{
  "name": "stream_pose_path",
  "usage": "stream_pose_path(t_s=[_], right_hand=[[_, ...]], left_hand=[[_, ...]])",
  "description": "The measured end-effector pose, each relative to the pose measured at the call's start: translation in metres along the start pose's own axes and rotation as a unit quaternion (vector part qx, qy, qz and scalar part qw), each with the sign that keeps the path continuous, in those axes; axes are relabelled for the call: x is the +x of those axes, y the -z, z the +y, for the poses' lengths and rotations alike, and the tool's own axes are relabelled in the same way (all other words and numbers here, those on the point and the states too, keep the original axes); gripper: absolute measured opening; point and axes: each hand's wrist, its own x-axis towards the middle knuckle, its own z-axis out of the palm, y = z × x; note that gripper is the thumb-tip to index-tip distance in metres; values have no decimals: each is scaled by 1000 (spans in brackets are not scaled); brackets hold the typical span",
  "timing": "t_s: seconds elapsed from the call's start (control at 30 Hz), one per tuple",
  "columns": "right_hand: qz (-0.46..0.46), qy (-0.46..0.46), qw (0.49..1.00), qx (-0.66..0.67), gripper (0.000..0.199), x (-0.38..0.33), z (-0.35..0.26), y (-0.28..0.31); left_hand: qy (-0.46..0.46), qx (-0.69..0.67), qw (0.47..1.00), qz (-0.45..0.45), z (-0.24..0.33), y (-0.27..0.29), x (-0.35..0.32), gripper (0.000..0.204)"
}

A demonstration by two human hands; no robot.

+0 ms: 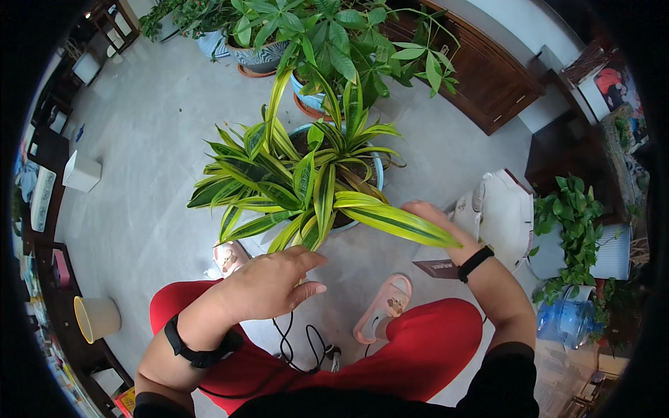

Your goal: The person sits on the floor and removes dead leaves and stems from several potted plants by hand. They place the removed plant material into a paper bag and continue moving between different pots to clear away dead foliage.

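Note:
A snake plant (pixel 306 177) with yellow-edged green leaves stands in front of me in a light blue round pot (pixel 380 171). My left hand (pixel 275 279) is at the near side of the plant, just below the lowest leaf tips. Its thumb and index finger are apart, with nothing plainly held between them. My right hand (pixel 424 209) is at the plant's right, behind a long leaf that sticks out that way. That leaf covers much of the hand, so its grip is hidden. Soil shows between the leaves.
More potted plants (pixel 258 56) stand beyond, beside a brown wooden cabinet (pixel 481 76). At right are a white bag-like container (pixel 505 209), a trailing plant (pixel 571 223) and a blue water bottle (pixel 564 324). White (pixel 82 171) and cream (pixel 97 319) bins stand left. A black cable (pixel 306 348) hangs near my knees.

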Motion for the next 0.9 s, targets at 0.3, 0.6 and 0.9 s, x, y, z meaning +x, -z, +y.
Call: stream_pose_path(t_s=[0.3,0.6,0.9], right_hand=[[-76,-116,961,-241,28,-21,-23,20],[-129,-245,944,-181,34,-66,-7,42],[-52,-101,994,10,53,21,-8,59]], left_hand=[[-31,61,998,-11,14,7,30,40],[-78,48,996,-4,31,9,36,38],[-40,59,997,20,10,-3,34,40]])
